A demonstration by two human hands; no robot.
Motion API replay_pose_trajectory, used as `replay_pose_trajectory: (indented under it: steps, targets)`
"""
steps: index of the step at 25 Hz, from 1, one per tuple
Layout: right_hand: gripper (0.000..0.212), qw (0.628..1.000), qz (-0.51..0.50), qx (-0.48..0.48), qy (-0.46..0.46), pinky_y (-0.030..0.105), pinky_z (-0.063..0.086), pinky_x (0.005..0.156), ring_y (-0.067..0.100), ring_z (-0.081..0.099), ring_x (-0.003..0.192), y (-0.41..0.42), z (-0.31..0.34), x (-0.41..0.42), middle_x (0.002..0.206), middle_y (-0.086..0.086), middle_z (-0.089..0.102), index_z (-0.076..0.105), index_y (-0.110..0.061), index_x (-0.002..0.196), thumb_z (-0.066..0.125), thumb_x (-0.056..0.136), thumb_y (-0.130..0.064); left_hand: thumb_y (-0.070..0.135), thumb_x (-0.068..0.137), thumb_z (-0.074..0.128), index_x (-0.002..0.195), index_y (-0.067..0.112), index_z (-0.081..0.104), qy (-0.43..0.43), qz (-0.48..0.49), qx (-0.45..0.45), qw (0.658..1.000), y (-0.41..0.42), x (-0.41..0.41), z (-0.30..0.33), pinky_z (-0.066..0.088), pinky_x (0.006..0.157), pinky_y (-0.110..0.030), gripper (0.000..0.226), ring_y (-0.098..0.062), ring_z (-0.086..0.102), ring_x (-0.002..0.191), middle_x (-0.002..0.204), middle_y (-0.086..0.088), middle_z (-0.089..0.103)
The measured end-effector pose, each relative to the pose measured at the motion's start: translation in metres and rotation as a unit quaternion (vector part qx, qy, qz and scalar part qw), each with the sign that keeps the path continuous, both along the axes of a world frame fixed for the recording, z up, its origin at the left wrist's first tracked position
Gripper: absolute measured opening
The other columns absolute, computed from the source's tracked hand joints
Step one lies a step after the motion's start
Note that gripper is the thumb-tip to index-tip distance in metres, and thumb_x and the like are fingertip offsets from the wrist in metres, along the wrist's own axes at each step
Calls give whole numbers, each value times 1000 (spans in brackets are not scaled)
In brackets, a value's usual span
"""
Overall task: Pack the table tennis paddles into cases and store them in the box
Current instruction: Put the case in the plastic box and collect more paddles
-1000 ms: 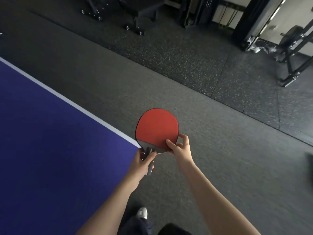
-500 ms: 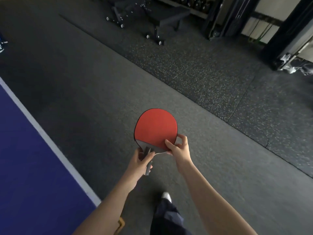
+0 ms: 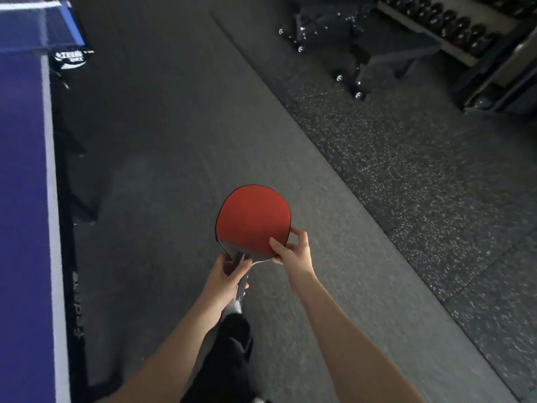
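1. One paddle [image 3: 253, 219], red face up, is held over the grey floor [image 3: 174, 141], right of the table [image 3: 26, 199] edge.
2. Left hand [image 3: 225, 276] grips its handle.
3. Right hand [image 3: 290, 251] pinches the blade's lower right edge.
4. Dumbbell rack [image 3: 453, 27] stands far right.

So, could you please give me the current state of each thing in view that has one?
paddle: red face up, held in the air over the floor, not in a case
left hand: grips the paddle's handle
right hand: pinches the blade's lower right edge
table tennis table: standing at the left, net up at its far end
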State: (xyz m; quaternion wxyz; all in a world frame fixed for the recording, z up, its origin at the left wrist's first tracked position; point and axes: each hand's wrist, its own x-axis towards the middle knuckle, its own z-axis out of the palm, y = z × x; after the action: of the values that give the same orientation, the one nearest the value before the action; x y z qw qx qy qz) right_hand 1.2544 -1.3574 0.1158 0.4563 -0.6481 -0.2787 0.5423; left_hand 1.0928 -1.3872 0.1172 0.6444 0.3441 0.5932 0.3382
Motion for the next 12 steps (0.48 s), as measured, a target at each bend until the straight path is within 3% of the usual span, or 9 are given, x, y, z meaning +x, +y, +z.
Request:
replay_pose_trajectory:
  steps: [8, 12]
  targets:
    - [53, 997, 67, 27, -6, 22, 53, 62, 23, 68, 81, 245, 12, -15, 100, 14, 67, 44, -21, 122, 75, 79, -18, 31, 89, 65, 106, 11, 50, -9, 69, 17, 997, 219, -9, 9, 50, 52, -28, 30, -14, 63, 59, 74, -4, 62]
    - [54, 996, 83, 30, 7, 25, 54, 66, 25, 69, 87, 337, 21, -19, 103, 15, 66, 43, -23, 122, 76, 79, -18, 31, 89, 65, 107, 15, 50, -6, 77, 26, 997, 309, -13, 21, 49, 51, -28, 29, -17, 62, 61, 77, -4, 61]
